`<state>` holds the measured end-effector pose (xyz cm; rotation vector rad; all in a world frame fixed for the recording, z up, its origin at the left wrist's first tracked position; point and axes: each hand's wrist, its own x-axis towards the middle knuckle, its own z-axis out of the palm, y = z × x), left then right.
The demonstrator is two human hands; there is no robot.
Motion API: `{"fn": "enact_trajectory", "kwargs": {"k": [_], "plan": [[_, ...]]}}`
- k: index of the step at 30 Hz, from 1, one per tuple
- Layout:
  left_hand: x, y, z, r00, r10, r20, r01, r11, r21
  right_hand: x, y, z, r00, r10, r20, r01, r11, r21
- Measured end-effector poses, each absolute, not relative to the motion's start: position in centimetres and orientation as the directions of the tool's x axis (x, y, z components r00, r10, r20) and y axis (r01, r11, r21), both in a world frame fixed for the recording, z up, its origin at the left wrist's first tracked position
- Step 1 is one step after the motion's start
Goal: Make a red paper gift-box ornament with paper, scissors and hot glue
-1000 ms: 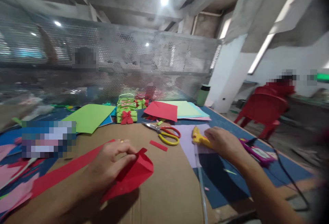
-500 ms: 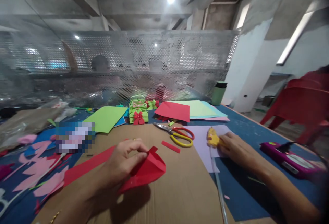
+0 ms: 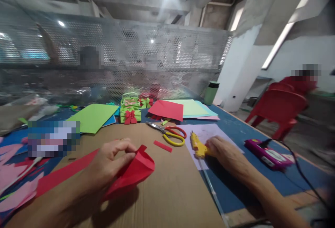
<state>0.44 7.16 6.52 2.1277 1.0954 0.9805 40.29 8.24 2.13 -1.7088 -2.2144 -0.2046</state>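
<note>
My left hand (image 3: 112, 160) pinches a folded red paper piece (image 3: 132, 174) between thumb and fingers, above the brown cardboard (image 3: 170, 186). A small tab stands up at the paper's upper edge. On the right, my right hand (image 3: 222, 149) is closed around the handle of a yellow hot glue gun (image 3: 198, 146), over a lilac sheet (image 3: 216, 130). A long clear glue stick (image 3: 211, 189) trails from the gun toward me. Between the hands lie a small red paper strip (image 3: 162, 146) and scissors (image 3: 170, 133) with red and yellow handles. A longer red strip (image 3: 65, 172) passes under my left forearm.
Small green paper bags with bows (image 3: 131, 111) stand at the back, beside a green sheet (image 3: 92, 118) and a stack with a red sheet (image 3: 167, 109) on top. A green bottle (image 3: 211, 93) and a purple corded device (image 3: 268, 154) are on the right. Someone sits on a red chair (image 3: 280, 102).
The view has turned right, so things sit further left. The glue gun has come up off the sheet somewhat, its nozzle now pointing away from me. My left hand still holds the red paper.
</note>
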Motion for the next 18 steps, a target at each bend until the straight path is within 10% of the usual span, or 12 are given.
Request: {"fn": "enact_trajectory", "kwargs": {"k": [12,18], "plan": [[0.5,7.0,7.0,0.398,0.850,0.346,0.426,-0.505,0.751,39.7,8.8,2.3,-0.335,0.872,0.358,0.932,0.362,-0.008],[0.5,7.2,6.6,0.374,0.856,0.358,0.399,-0.497,0.771,38.4,6.7,4.7,-0.276,0.782,0.559,0.838,0.481,-0.258]]}}
